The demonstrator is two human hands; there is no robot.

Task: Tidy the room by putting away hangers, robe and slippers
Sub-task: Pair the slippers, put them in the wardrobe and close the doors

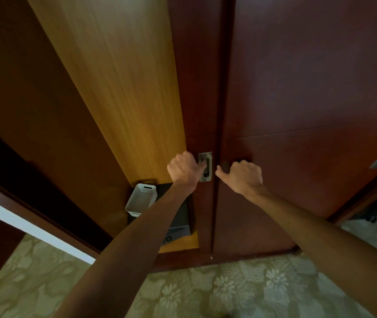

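Left hand (184, 167) has its fingers hooked into the recessed metal pull (205, 166) of the left wardrobe door (196, 88); right hand (242, 175) curls round the matching pull just right of it, handle hidden. The job, I'd say: slide both doors evenly, fingers deep. Left of the pull, a safe (178, 216) and grey tray (140, 198) show. No hangers, robe or slippers in sight.

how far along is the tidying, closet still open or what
Done: no hangers, robe or slippers show outside. In hand: the left hand hooks the metal pull of the left door, the right hand grips the right door. Left: a gap stays open beside the grey bin.
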